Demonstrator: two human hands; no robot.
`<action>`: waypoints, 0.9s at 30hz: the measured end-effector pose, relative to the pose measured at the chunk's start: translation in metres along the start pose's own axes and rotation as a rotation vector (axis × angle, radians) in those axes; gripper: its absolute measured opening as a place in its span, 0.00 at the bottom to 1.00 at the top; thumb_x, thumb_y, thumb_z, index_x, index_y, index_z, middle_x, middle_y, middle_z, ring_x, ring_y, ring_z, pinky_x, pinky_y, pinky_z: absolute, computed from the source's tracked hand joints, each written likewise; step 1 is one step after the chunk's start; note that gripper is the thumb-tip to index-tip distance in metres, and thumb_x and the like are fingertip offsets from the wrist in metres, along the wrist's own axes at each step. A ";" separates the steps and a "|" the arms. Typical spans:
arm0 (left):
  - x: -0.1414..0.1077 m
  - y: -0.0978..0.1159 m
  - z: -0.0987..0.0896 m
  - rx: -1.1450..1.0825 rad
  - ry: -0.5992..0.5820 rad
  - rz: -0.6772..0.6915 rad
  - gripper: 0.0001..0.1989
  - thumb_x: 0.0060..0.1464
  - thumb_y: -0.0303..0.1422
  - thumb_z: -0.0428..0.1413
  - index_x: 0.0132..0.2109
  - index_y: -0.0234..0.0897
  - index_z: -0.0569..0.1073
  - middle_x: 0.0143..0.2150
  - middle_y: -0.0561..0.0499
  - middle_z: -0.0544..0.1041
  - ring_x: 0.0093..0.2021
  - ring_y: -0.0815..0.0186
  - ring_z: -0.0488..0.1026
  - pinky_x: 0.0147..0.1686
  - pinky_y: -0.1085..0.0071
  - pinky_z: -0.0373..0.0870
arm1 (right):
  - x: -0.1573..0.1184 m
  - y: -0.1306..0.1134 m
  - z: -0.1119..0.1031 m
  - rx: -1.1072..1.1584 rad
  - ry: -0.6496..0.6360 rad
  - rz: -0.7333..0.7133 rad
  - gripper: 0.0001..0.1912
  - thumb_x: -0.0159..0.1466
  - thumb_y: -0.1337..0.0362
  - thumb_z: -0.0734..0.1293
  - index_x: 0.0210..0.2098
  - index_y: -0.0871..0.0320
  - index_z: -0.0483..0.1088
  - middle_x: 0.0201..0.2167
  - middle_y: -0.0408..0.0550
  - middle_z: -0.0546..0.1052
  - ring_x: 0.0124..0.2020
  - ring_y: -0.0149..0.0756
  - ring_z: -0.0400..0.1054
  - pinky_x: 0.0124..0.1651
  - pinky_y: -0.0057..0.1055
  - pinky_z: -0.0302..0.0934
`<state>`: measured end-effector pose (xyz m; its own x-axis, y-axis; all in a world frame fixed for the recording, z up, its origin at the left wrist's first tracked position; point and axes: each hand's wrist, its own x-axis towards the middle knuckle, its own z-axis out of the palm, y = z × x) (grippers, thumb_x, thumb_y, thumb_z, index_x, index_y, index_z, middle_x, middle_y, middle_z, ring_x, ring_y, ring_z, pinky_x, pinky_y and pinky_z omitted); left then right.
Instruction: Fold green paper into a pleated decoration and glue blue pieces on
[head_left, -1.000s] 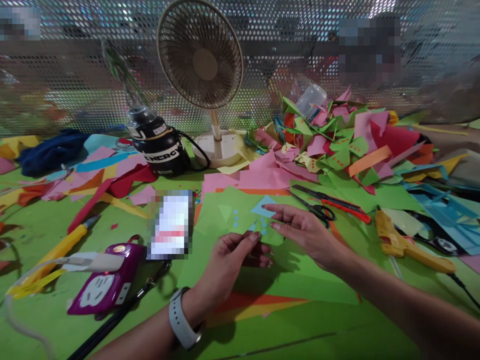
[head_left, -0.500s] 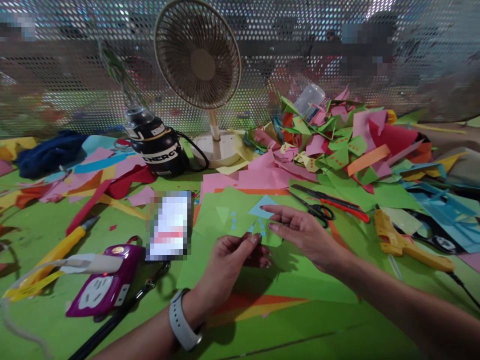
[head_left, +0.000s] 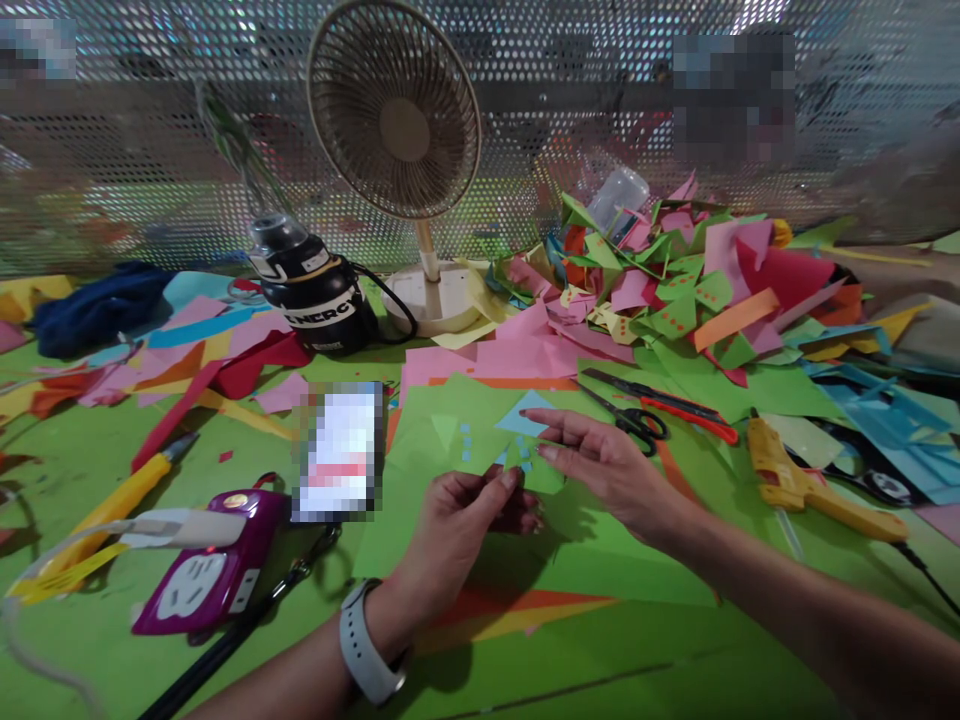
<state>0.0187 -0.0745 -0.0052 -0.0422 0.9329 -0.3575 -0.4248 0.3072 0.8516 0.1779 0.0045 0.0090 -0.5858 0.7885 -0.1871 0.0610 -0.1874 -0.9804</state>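
Note:
My left hand [head_left: 469, 510], with a pale watch strap at its wrist, is closed with the thumb pressed to the fingers. A small piece of green paper [head_left: 551, 482] seems pinched there; its outline blends into the green sheet [head_left: 420, 500] beneath. My right hand [head_left: 607, 465] hovers just to the right, its index finger and thumb apart. Its index fingertip reaches the light blue paper triangle [head_left: 523, 412]; whether it touches is unclear. Tiny blue paper squares [head_left: 466, 442] lie in a column on the green sheet, and others sit close to my left fingertips.
Black scissors [head_left: 637, 425] and a red-black cutter [head_left: 690, 410] lie beyond my right hand, with a yellow glue gun [head_left: 810, 490] farther right. A phone [head_left: 341, 450], purple power bank [head_left: 206, 565], black bottle [head_left: 322, 300], fan [head_left: 405, 130] and paper scrap heap [head_left: 637, 270] surround the sheet.
Almost nothing differs. My left thumb and fingers have shifted very slightly; my right hand stays in place.

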 end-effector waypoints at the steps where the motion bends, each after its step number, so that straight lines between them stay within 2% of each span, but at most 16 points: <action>1: 0.000 0.000 0.000 0.011 0.000 0.003 0.15 0.46 0.43 0.67 0.29 0.34 0.81 0.26 0.48 0.82 0.24 0.67 0.76 0.32 0.70 0.76 | 0.000 -0.001 0.000 -0.018 -0.003 -0.003 0.30 0.61 0.56 0.70 0.60 0.59 0.66 0.42 0.50 0.76 0.42 0.35 0.71 0.45 0.34 0.66; 5: -0.002 0.001 0.001 0.079 -0.018 0.033 0.17 0.46 0.46 0.66 0.30 0.34 0.81 0.26 0.47 0.81 0.25 0.65 0.77 0.32 0.68 0.77 | 0.000 0.001 0.002 -0.134 0.031 -0.030 0.36 0.56 0.55 0.74 0.61 0.59 0.64 0.47 0.53 0.74 0.45 0.39 0.70 0.47 0.36 0.66; 13: -0.001 -0.003 0.001 0.125 -0.062 0.073 0.16 0.48 0.46 0.65 0.32 0.35 0.81 0.28 0.47 0.82 0.27 0.66 0.77 0.34 0.68 0.77 | 0.002 0.008 0.004 -0.119 0.056 -0.080 0.31 0.56 0.59 0.73 0.59 0.55 0.67 0.37 0.44 0.72 0.34 0.32 0.69 0.38 0.32 0.67; 18: 0.001 -0.001 0.001 0.051 -0.070 0.039 0.17 0.45 0.45 0.67 0.33 0.34 0.81 0.29 0.47 0.82 0.28 0.67 0.78 0.35 0.69 0.76 | 0.005 -0.003 -0.003 -0.127 0.078 -0.083 0.38 0.52 0.56 0.75 0.60 0.57 0.65 0.36 0.44 0.72 0.37 0.34 0.69 0.41 0.33 0.65; 22: 0.002 0.000 -0.001 0.028 -0.022 0.033 0.17 0.45 0.45 0.68 0.32 0.34 0.81 0.29 0.47 0.82 0.27 0.67 0.77 0.34 0.71 0.75 | 0.009 -0.009 -0.012 -0.115 0.089 -0.081 0.27 0.59 0.50 0.70 0.53 0.59 0.71 0.33 0.45 0.73 0.36 0.34 0.69 0.41 0.33 0.63; 24: 0.002 -0.001 -0.003 0.025 0.006 0.060 0.16 0.46 0.44 0.68 0.31 0.35 0.80 0.29 0.48 0.82 0.29 0.67 0.77 0.35 0.71 0.74 | 0.010 -0.007 -0.013 -0.148 0.111 -0.096 0.22 0.59 0.53 0.70 0.49 0.59 0.73 0.32 0.44 0.73 0.34 0.33 0.68 0.40 0.32 0.63; 27: 0.002 -0.004 -0.004 0.007 0.046 0.100 0.14 0.47 0.43 0.67 0.34 0.37 0.80 0.32 0.50 0.82 0.33 0.65 0.78 0.37 0.70 0.73 | 0.009 0.000 -0.009 -0.219 0.137 -0.169 0.20 0.59 0.57 0.70 0.49 0.58 0.73 0.30 0.42 0.72 0.32 0.32 0.68 0.40 0.32 0.63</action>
<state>0.0162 -0.0743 -0.0111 -0.1255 0.9495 -0.2875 -0.4105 0.2141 0.8863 0.1795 0.0167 0.0065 -0.4891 0.8721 -0.0122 0.1535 0.0723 -0.9855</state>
